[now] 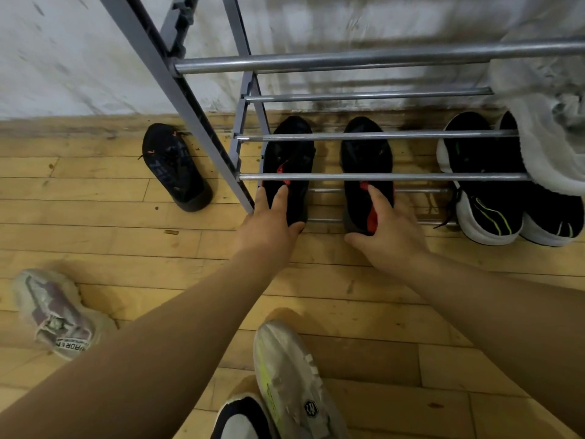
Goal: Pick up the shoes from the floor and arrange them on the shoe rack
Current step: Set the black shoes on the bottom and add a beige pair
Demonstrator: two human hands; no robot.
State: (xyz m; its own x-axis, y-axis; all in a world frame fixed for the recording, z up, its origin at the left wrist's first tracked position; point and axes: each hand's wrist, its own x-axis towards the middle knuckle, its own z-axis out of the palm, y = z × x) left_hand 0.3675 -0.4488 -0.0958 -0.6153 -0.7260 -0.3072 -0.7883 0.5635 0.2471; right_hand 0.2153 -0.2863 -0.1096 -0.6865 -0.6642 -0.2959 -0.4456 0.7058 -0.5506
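Two black shoes with red accents sit side by side on the lowest shelf of the grey metal shoe rack [376,177]. My left hand [272,221] rests on the heel of the left black shoe [286,160], fingers over its top and thumb under the heel. My right hand [387,231] lies on the heel of the right black shoe [367,160], fingers spread across it. Whether either hand truly grips its shoe is unclear; both touch.
A black-and-white pair with green stripes [484,198] sits on the same shelf to the right, a grey shoe [550,128] above it. On the wooden floor lie a black shoe [175,166], a grey-purple shoe [55,312], a grey-yellow shoe [291,378] and a black-white shoe [242,419].
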